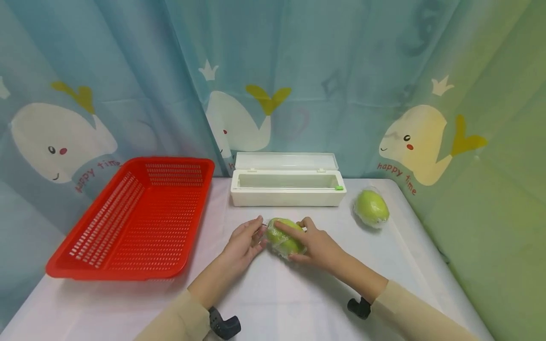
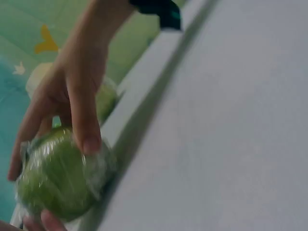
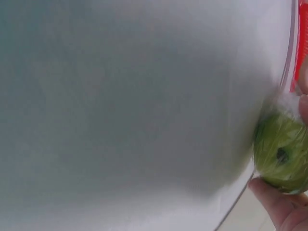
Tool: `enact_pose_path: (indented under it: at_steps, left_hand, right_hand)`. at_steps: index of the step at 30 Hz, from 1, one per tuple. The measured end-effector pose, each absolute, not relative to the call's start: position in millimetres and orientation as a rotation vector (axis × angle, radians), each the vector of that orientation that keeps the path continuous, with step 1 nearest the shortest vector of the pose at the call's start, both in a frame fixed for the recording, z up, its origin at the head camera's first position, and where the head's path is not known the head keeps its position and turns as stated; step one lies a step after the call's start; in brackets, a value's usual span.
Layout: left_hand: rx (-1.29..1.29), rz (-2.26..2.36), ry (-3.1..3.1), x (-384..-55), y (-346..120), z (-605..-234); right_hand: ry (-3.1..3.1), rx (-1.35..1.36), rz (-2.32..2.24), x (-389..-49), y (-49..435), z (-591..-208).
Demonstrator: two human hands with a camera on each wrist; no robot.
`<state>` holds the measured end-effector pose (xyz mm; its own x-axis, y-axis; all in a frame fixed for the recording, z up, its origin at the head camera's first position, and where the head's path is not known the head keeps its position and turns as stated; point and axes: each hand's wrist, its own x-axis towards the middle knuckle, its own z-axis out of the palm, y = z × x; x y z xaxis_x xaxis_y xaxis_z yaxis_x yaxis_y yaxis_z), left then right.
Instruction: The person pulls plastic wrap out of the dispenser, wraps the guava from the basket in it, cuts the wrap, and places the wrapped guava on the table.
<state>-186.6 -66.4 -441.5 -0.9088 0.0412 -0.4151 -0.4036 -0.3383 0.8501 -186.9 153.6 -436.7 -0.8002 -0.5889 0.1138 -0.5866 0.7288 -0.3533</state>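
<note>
A green fruit [image 1: 286, 237] wrapped in crinkled clear film lies between the two hands above the white table. My right hand [image 1: 319, 244] grips it from the right, fingers over the top and thumb on the near side. To its left is my left hand [image 1: 243, 244], palm turned inward, its loosely bent fingertips touching the wrapped end near a thin dark stem. In the left wrist view, the right thumb presses the film on the fruit [image 2: 57, 175], and left fingertips touch it from below. A dark spot shows on the fruit [image 3: 284, 154] in the right wrist view.
A second film-wrapped green fruit [image 1: 372, 207] sits at the back right. Behind the hands stands a white film dispenser box [image 1: 287, 198], its lid raised and a small green slider at its right. A red perforated basket [image 1: 145, 227] occupies the left. Curtains with whales surround the table [image 1: 273, 308].
</note>
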Motion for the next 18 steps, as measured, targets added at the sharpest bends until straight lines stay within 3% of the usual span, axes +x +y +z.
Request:
enact_pose_path:
  at_steps: [18]
  left_hand:
    - [-0.319,2.118,1.692,-193.1,-26.5,-445.7]
  right_hand:
    - [3.005,-1.173,-0.489,-170.3,152.3,-443.2]
